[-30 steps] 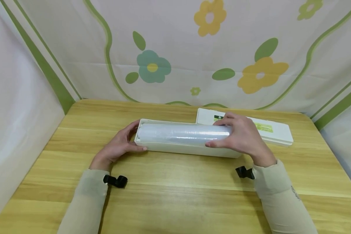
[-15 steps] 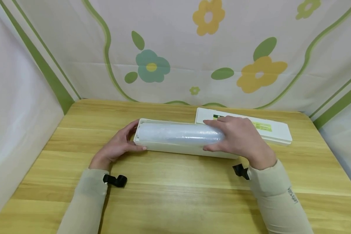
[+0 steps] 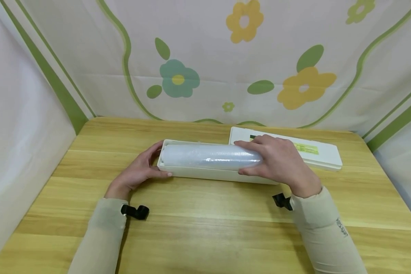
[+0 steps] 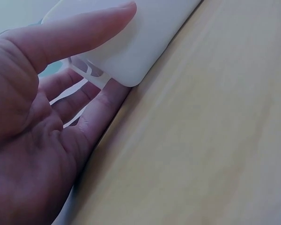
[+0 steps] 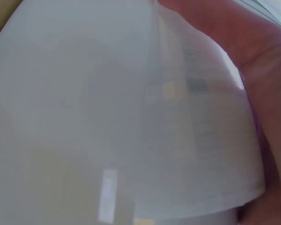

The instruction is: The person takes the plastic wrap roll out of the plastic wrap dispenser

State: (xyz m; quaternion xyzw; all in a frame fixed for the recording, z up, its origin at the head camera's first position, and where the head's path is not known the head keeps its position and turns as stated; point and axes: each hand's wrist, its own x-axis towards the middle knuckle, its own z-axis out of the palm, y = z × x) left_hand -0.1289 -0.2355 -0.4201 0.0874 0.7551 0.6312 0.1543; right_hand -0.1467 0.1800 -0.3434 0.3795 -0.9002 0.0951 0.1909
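A roll of cling film (image 3: 202, 155) lies lengthwise in a long off-white box (image 3: 205, 174) on the table. My left hand (image 3: 138, 169) holds the box's left end, its thumb along the front wall and its fingers around the end and back. In the left wrist view the thumb presses the white box wall (image 4: 131, 47), close over the wood. My right hand (image 3: 282, 161) grips the roll near its right end, thumb in front and fingers over the far side. The right wrist view shows the clear film roll (image 5: 206, 140) close up beside the thumb. My right hand hides the box's right end.
Behind and to the right lies a long white lid (image 3: 328, 154) with a green and yellow label, partly covered by my right hand. A flower-printed curtain (image 3: 209, 57) hangs along the table's back edge. Black clips (image 3: 142, 212) stick out from both sleeves.
My right hand has shifted a little to the left along the roll and settled its grip there. The left hand and the box stay in place.
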